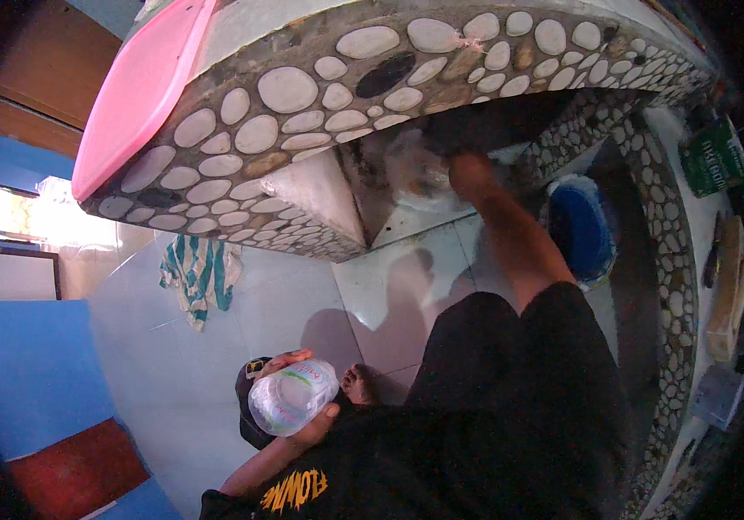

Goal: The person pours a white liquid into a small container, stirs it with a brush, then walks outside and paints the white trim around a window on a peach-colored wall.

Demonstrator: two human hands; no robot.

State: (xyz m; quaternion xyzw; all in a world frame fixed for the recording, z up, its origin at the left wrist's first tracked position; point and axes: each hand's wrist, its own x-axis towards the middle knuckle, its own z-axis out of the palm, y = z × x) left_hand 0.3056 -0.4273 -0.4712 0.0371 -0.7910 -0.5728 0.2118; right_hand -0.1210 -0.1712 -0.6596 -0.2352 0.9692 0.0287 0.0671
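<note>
My left hand (302, 394) holds a clear plastic bottle (290, 397), seen end-on, low in front of my body. My right hand (467, 171) reaches forward into the dark space under a pebble-faced counter (302, 95). It touches a clear plastic bag (419, 169) lying on the tiled floor there. Whether the fingers are closed on the bag is hidden in shadow.
A pink board (138, 87) lies on the counter top. A blue round bucket (581, 227) stands under the counter at right. A striped green-and-white cloth (203, 277) lies on the white tile floor (242, 338). A green box (710, 156) and wooden pieces sit on the right ledge.
</note>
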